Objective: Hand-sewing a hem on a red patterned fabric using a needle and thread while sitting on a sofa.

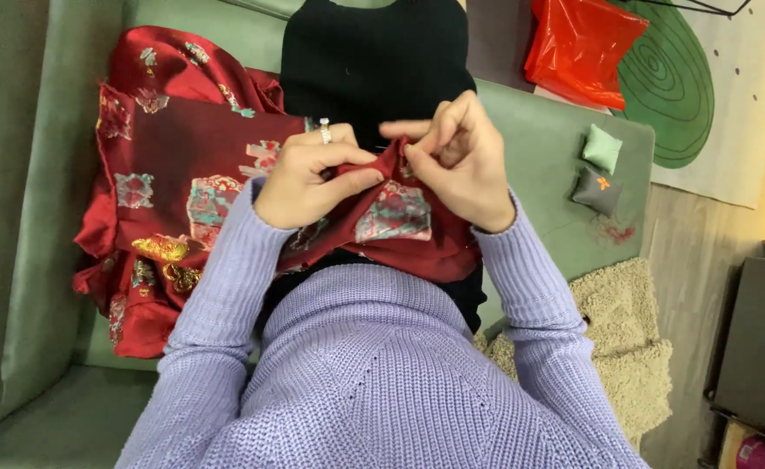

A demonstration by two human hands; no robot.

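While both hands (391, 169) pinch the red brocade cloth (191, 182), their fingertips hide its edge.

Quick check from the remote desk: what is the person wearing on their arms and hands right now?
Both arms are in long lilac ribbed-knit sweater sleeves with snug cuffs at the wrists. The left hand is bare apart from a pale ring with a stone on one of the fingers. The right hand is bare, with no ring or glove visible.
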